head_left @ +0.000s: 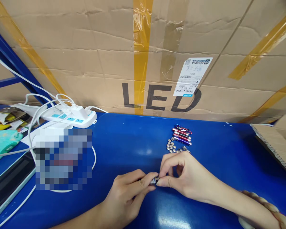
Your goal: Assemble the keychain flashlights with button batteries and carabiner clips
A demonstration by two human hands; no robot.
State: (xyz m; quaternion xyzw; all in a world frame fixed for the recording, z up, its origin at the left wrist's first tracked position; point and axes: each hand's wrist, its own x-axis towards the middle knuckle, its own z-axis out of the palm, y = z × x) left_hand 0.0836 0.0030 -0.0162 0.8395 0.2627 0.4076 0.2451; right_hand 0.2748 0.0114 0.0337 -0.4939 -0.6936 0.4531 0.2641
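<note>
My left hand [130, 190] is closed around a small dark metal tube with silver rings [153, 181], like the body of a mini flashlight; most of it is hidden by the fingers. At the tube's right end, my right hand [178, 173] pinches thumb and forefinger together. Whatever lies between those fingertips is too small to make out. Beyond the right hand lies a group of button cells [171, 145], some partly covered by that hand. Just behind them, slim metal tubes in red, black and purple [181, 136] lie side by side, with thin cords at the far end.
A large cardboard box [97, 63] marked LED stands along the back of the blue table [124, 143]. On the left are a white power strip [78, 119] with looping cables, a dark-screened device [11, 181] and a blurred patch. An open carton [271, 143] sits at right.
</note>
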